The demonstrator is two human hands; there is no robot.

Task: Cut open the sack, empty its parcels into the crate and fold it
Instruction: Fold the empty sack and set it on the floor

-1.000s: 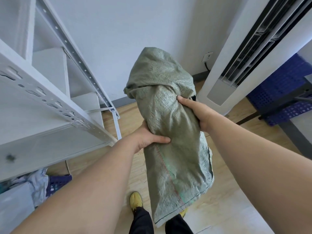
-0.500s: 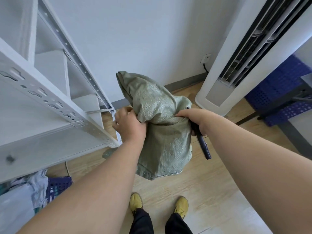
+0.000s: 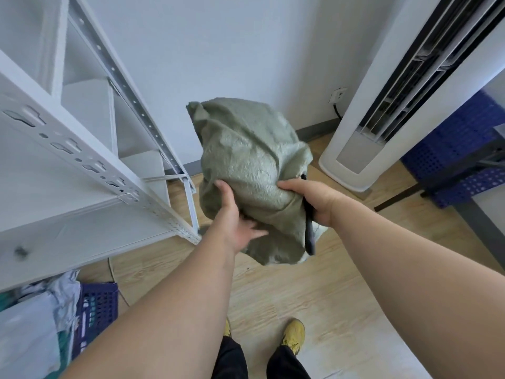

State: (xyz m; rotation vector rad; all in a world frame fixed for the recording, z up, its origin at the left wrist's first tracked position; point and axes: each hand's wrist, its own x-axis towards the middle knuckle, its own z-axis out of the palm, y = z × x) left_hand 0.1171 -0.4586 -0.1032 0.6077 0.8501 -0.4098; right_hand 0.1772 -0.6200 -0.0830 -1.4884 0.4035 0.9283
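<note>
The grey-green woven sack (image 3: 251, 160) is bunched into a loose bundle in the air in front of me, above the wooden floor. My left hand (image 3: 235, 222) is under its lower left side, thumb up against the fabric and fingers curled into a fold. My right hand (image 3: 314, 201) grips the sack's right side and also holds a dark cutter (image 3: 310, 236) whose handle points down. At the lower left stands the purple crate (image 3: 95, 310) with pale parcels (image 3: 35, 318) in it.
A white metal shelf rack (image 3: 90, 165) fills the left side, close to my left arm. A tall white air conditioner (image 3: 382, 119) stands at the right, with blue crates (image 3: 459, 149) under a dark table frame behind it. My yellow shoes (image 3: 293, 335) are below.
The sack hung long a second ago; it is gathered into a shorter, rounder bundle. My left hand has moved from the sack's left edge to its underside. My right hand stayed at the right side.
</note>
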